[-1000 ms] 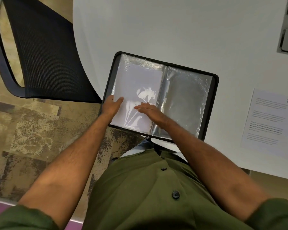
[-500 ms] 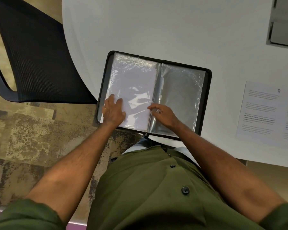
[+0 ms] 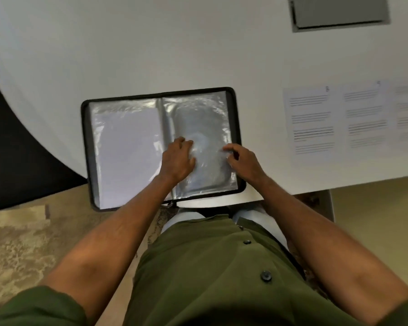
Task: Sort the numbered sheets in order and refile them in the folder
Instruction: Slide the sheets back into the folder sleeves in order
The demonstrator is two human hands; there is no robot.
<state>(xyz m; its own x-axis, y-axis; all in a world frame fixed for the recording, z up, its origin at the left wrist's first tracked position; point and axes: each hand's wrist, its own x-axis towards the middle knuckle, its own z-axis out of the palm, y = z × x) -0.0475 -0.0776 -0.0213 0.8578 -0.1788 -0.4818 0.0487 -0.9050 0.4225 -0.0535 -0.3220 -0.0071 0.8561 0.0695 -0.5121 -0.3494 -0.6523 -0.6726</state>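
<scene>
A black zip folder (image 3: 86,137) lies open at the near edge of the white table, its left corner hanging over the edge. Its left sleeve holds a white sheet (image 3: 125,151); the right clear sleeve (image 3: 203,118) looks empty. My left hand (image 3: 178,158) rests on the right sleeve near the spine, fingers loosely bent. My right hand (image 3: 243,161) sits at the sleeve's right edge, thumb and fingers pinching the plastic. Three printed numbered sheets (image 3: 311,123) lie side by side on the table to the right; the picture is blurred.
The white table (image 3: 151,48) has a curved left edge. A grey recessed panel (image 3: 339,12) sits at its far right. A black chair (image 3: 14,147) stands to the left over patterned carpet (image 3: 17,245).
My view swung right and the folder now sits squarer to me. My left hand moved from the left page to the right sleeve. My right hand moved from the spine to the sleeve's right edge.
</scene>
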